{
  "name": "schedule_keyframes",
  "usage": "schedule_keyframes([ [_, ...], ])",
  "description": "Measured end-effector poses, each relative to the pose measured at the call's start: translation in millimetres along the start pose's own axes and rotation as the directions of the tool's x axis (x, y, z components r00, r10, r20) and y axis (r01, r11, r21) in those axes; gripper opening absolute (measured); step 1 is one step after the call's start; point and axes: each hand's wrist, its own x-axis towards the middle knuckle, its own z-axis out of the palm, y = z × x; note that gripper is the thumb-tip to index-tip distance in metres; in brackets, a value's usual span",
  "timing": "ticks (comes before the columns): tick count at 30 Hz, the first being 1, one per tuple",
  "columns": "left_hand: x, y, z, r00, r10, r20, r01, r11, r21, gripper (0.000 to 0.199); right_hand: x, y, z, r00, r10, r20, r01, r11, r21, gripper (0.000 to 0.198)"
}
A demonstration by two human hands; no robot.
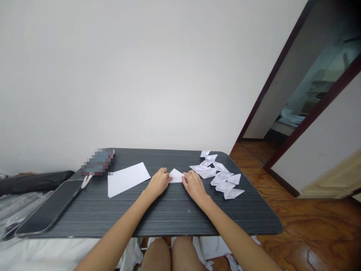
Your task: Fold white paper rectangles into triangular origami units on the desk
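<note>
Between my two hands lies a small white sheet of paper (176,176), partly folded, with a pointed top and a flat strip along its lower side. My left hand (158,182) grips its left end, fingers bent and pressed together on the edge. On the opposite end, the fingers of my right hand (194,184) pinch the paper against the table. Several folded white paper boats (207,171) are clustered just right of my right hand. A stack of blank white paper (128,180) rests to the left of my left hand.
The dark table (169,220) has rounded corners and stands against a white wall. A phone (50,207) lies at its left edge, near a blurred-out device (98,162) with a white cable (86,181). Wooden floor and a doorway are on the right.
</note>
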Motion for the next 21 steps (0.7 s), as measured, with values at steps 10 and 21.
schedule_keyframes([
  [10,9,-13,7,0.978,-0.2,0.06,0.205,0.974,-0.091,0.026,24,12,20,0.987,0.124,0.106,-0.142,0.972,0.185,0.02],
  [21,7,-6,-12,0.98,-0.133,-0.148,0.097,0.968,-0.231,0.013,27,3,-12,0.996,-0.09,-0.027,0.094,0.96,0.263,0.008],
])
